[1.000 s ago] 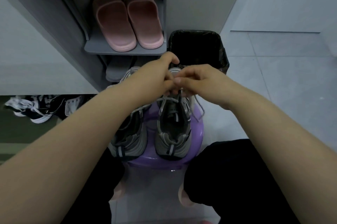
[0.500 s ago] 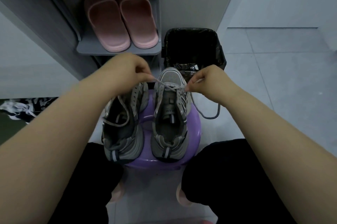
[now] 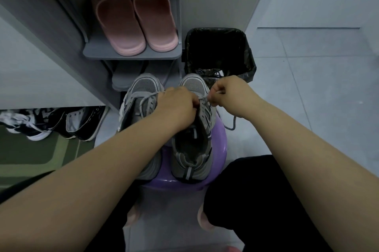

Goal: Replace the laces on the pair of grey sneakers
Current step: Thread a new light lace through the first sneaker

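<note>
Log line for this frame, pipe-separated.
step: lacing near toe | left hand: pinches lace at eyelets of right-side sneaker | right hand: pinches lace end | other sneaker: beside it on purple stool

The left grip hides its own fingertips (also whatever they pinch); the forearm covers the left sneaker at the heel.

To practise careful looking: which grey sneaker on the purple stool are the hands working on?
The right sneaker, nearer the bin: the left hand and right hand both pinch its lace by the toe. The other sneaker isn't held.
</note>
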{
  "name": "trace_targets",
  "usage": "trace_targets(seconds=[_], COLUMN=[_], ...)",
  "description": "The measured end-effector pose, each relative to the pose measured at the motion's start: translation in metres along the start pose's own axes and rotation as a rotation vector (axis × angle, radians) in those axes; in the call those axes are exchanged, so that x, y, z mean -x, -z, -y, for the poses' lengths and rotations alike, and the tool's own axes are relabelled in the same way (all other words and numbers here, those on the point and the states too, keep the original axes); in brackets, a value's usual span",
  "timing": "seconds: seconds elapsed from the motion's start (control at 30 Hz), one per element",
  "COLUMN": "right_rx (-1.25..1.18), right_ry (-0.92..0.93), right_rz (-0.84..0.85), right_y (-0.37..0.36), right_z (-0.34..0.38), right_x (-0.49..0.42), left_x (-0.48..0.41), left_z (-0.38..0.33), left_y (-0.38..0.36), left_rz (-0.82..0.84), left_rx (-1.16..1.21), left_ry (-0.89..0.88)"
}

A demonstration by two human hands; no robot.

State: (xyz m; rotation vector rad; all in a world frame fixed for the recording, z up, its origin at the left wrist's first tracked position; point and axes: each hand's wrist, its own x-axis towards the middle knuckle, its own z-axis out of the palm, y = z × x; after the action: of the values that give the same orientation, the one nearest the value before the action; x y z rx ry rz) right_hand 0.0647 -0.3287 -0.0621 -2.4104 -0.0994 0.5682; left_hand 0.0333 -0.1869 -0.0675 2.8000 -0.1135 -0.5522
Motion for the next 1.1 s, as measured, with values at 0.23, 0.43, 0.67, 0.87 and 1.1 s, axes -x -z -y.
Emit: trace_targets(seconds=[0.23,0.43,0.67,0.87,1.1], right_rx=[-0.134,-0.116,-0.074,-0.028,-0.036], right_ry=[0.052,0.070,0.082,0.002,-0.162], right_rz=[-0.061,-0.043,-0.014,0.069,0.126], right_y=[-0.004,-0.008,-0.011,-0.019,-0.015], right_z=[-0.004,-0.006,-0.005,-0.003,-0.002], right_x=[-0.003,-0.004,-0.006,-0.009,-0.016], left_x=[0.001,-0.002,-0.005,-0.005,-0.007], left_z=[-0.002,0.000,-0.002,0.001,0.014], left_y=[-0.004,-0.009,-0.018,-0.019,-0.014], left_rz=[-0.075,-0.088,-0.177,-0.222,-0.078], left_rx=[0.248,0.345,0.340,0.372,0.807], left_ry=[0.067,0.090,0.131,0.084,0.210])
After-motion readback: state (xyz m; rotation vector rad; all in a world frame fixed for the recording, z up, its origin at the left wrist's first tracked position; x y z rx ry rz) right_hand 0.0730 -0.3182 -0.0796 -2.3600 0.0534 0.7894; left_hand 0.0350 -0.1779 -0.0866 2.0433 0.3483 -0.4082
